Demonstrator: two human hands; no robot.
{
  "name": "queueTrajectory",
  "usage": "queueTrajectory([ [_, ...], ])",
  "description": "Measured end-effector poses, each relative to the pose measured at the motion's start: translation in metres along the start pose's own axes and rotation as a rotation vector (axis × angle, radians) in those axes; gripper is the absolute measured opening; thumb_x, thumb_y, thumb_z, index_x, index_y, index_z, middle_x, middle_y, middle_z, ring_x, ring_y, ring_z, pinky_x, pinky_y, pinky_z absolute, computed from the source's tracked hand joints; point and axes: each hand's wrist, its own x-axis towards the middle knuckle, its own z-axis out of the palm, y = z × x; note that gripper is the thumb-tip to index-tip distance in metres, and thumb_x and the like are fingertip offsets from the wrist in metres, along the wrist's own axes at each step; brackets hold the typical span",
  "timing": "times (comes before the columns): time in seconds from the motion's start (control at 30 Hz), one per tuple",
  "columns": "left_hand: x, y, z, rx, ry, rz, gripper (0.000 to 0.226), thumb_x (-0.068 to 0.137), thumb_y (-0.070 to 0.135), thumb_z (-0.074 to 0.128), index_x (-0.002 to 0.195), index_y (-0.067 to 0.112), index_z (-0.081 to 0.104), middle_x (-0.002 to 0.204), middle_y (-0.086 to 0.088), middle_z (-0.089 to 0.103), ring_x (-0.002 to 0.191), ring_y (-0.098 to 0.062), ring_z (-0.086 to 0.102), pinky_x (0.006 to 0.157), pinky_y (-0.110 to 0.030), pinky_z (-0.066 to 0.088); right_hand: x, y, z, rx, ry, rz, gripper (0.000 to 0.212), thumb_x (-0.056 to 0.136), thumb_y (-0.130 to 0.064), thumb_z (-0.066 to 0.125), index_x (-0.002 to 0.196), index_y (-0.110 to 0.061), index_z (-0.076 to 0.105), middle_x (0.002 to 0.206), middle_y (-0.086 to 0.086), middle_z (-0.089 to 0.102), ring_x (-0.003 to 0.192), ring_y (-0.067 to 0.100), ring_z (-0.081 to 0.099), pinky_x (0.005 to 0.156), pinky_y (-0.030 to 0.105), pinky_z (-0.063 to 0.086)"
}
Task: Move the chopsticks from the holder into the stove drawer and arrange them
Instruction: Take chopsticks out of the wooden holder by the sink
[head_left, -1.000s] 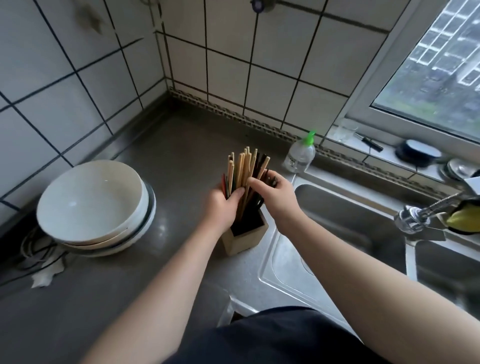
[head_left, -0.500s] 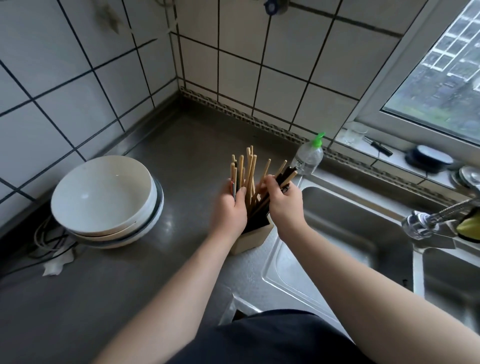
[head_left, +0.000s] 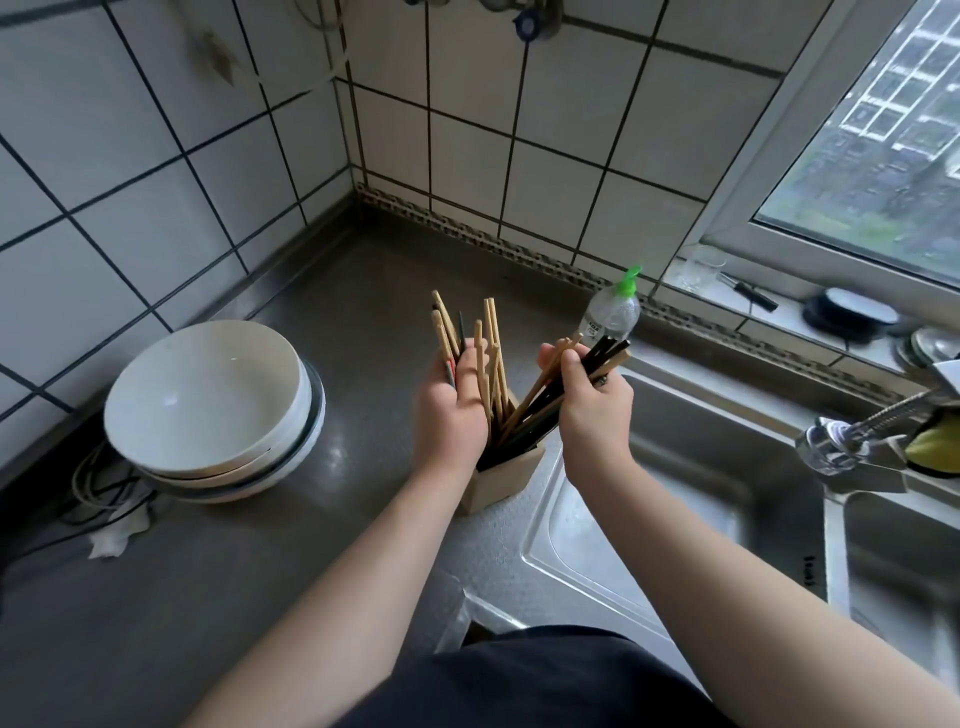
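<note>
A square wooden holder (head_left: 500, 480) stands on the steel counter beside the sink. Several chopsticks (head_left: 493, 353), light wood and black, stick up out of it. My left hand (head_left: 451, 410) is closed round a bunch of upright wooden chopsticks on the holder's left side. My right hand (head_left: 592, 402) grips a bunch of black and wooden chopsticks that lean to the right, their lower ends still in the holder. The stove drawer is not in view.
Stacked white bowls (head_left: 208, 405) sit at the left, with cables (head_left: 98, 493) and a crumpled paper beside them. A green-capped bottle (head_left: 613, 312) stands behind the holder. The sink basin (head_left: 691, 519) and tap (head_left: 841, 436) are at the right; tiled walls close the corner.
The bundle has been split: my right hand has pulled its chopsticks over to the right, my left hand has drawn its bunch left and upward. The camera has shifted slightly.
</note>
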Motion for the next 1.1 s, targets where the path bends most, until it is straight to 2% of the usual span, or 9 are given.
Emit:
queueTrajectory([
  [0.1, 0.002, 0.006, 0.001, 0.027, -0.024, 0.050, 0.018, 0.103, 0.027, 0.045, 0.103, 0.032, 0.063, 0.089, 0.017, 0.070, 0.084, 0.006, 0.066, 0.071, -0.007, 0.046, 0.001, -0.008, -0.003, 0.021, 0.006, -0.016, 0.016, 0.099, -0.012, 0.047, 0.105, -0.012, 0.062, 0.100, 0.009, 0.074, 0.099, 0.015, 0.070, 0.093, 0.035, 0.054],
  [0.17, 0.002, 0.011, 0.001, 0.032, -0.032, 0.095, 0.017, 0.104, 0.022, 0.044, 0.108, 0.026, 0.061, 0.092, 0.017, 0.069, 0.087, 0.004, 0.067, 0.073, -0.009, 0.048, 0.002, -0.015, -0.004, 0.014, 0.013, -0.032, 0.019, 0.099, -0.008, 0.046, 0.107, -0.011, 0.062, 0.101, 0.009, 0.074, 0.100, 0.017, 0.070, 0.093, 0.036, 0.055],
  [0.3, 0.001, 0.016, 0.002, 0.015, -0.035, 0.173, 0.016, 0.104, 0.015, 0.043, 0.107, 0.019, 0.058, 0.091, 0.016, 0.068, 0.085, 0.009, 0.066, 0.073, -0.009, 0.050, 0.007, -0.029, -0.009, 0.057, 0.023, -0.028, 0.022, 0.098, -0.004, 0.045, 0.110, -0.009, 0.062, 0.101, 0.009, 0.074, 0.099, 0.020, 0.071, 0.093, 0.038, 0.055],
  [0.4, 0.002, 0.019, 0.003, 0.024, -0.021, 0.210, 0.017, 0.104, 0.014, 0.041, 0.108, 0.018, 0.057, 0.101, 0.009, 0.070, 0.099, -0.002, 0.068, 0.085, -0.018, 0.054, 0.009, -0.038, -0.013, 0.080, 0.027, -0.047, 0.021, 0.099, -0.004, 0.045, 0.110, -0.008, 0.062, 0.099, 0.008, 0.074, 0.098, 0.020, 0.071, 0.094, 0.038, 0.054],
  [0.47, 0.004, 0.023, 0.003, 0.050, -0.015, 0.246, 0.017, 0.104, 0.013, 0.041, 0.107, 0.021, 0.056, 0.102, 0.007, 0.070, 0.101, -0.005, 0.068, 0.087, -0.018, 0.053, 0.011, -0.043, -0.017, 0.092, 0.018, -0.064, 0.021, 0.098, -0.002, 0.045, 0.110, -0.004, 0.062, 0.099, 0.010, 0.073, 0.097, 0.022, 0.071, 0.096, 0.040, 0.053],
  [0.73, 0.012, 0.052, -0.002, 0.067, -0.003, 0.321, 0.017, 0.104, 0.015, 0.040, 0.107, 0.018, 0.056, 0.098, 0.003, 0.072, 0.093, -0.004, 0.069, 0.086, -0.026, 0.056, 0.012, -0.068, -0.029, 0.146, 0.015, -0.133, 0.023, 0.098, 0.000, 0.044, 0.091, -0.009, 0.064, 0.099, 0.016, 0.071, 0.097, 0.029, 0.071, 0.093, 0.046, 0.055],
  [0.83, 0.013, 0.068, -0.005, 0.047, -0.016, 0.345, 0.016, 0.104, 0.015, 0.040, 0.106, 0.017, 0.055, 0.095, 0.002, 0.072, 0.090, -0.007, 0.070, 0.084, -0.026, 0.056, 0.014, -0.077, -0.035, 0.161, 0.017, -0.154, 0.023, 0.098, -0.001, 0.043, 0.092, -0.010, 0.063, 0.098, 0.014, 0.072, 0.097, 0.028, 0.072, 0.092, 0.043, 0.055],
  [1.1, 0.009, 0.113, -0.009, 0.020, -0.009, 0.466, 0.017, 0.104, 0.014, 0.039, 0.102, 0.022, 0.053, 0.089, 0.007, 0.069, 0.086, -0.006, 0.070, 0.079, -0.019, 0.055, 0.016, -0.108, -0.051, 0.276, 0.037, -0.229, 0.021, 0.098, 0.000, 0.044, 0.092, -0.007, 0.063, 0.095, 0.016, 0.072, 0.096, 0.032, 0.071, 0.092, 0.047, 0.054],
])
